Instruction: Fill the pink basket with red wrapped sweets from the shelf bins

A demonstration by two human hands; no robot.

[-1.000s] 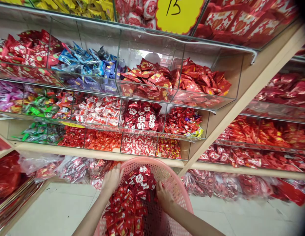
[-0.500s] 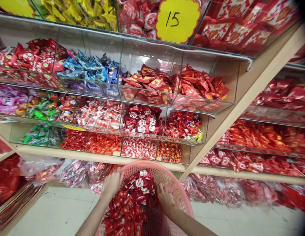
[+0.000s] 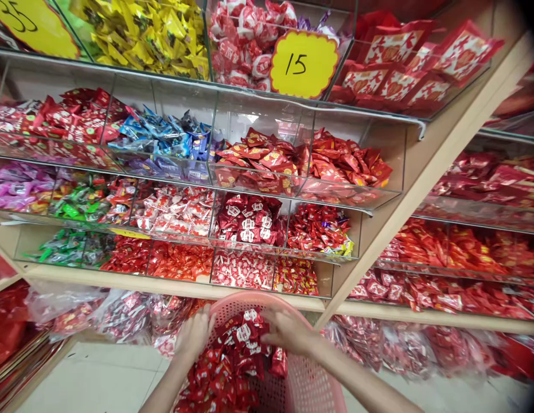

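Note:
A pink perforated plastic basket point(image 3: 312, 373) stands in front of me at the bottom of the view. Inside it are bright red wrapped candies point(image 3: 219, 376) on the near left and dark red wrapped candies with white print point(image 3: 245, 332) toward the far side. My left hand point(image 3: 194, 334) is closed on the basket's left rim. Over the dark red candies reaches my right hand point(image 3: 290, 331), its fingers stretched out to the left and slightly blurred. I make out no candy in it; a red packet point(image 3: 279, 362) lies just below.
Wooden shelving with clear bins of wrapped candy rises ahead, including a bin of dark red candies point(image 3: 249, 221). A yellow price sign point(image 3: 304, 64) reads 15. Bagged candies point(image 3: 124, 315) line the floor under the lowest shelf board point(image 3: 120, 281).
My right hand has lifted from the basket's right inner side and moved up over the dark red candies, fingers extended. A red packet now shows below it. The view has tilted slightly upward.

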